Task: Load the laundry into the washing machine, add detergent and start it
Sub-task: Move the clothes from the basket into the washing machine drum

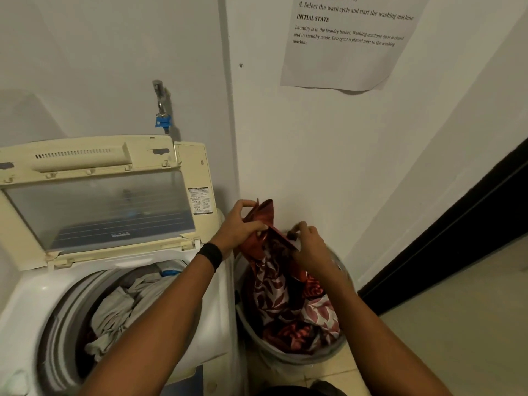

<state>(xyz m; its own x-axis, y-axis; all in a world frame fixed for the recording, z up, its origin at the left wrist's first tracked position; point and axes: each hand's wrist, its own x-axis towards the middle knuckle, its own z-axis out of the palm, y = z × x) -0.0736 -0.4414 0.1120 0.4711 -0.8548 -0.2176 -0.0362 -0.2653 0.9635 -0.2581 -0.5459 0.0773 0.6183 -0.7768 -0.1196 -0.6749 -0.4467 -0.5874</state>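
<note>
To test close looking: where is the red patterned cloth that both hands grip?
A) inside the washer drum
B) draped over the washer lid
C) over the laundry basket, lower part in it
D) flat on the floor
C: the left hand and right hand hold the cloth above the basket, its lower end inside.

Plain white walls [100, 52] are seen at the back and right, dimly and warmly lit; a vertical ridge [227, 110] is run down the back wall; a metal tap [158, 94] with a blue fitting [163, 122] is fixed to the wall left of that ridge; a printed paper sheet [343, 61] is stuck up to its right, the lower edge curled away from the wall; a small dark fixing [241, 65] is set between ridge and sheet; a black panel [457, 224] is seen low on the right wall; the floor [457, 338] is laid in pale beige tiles.
</note>
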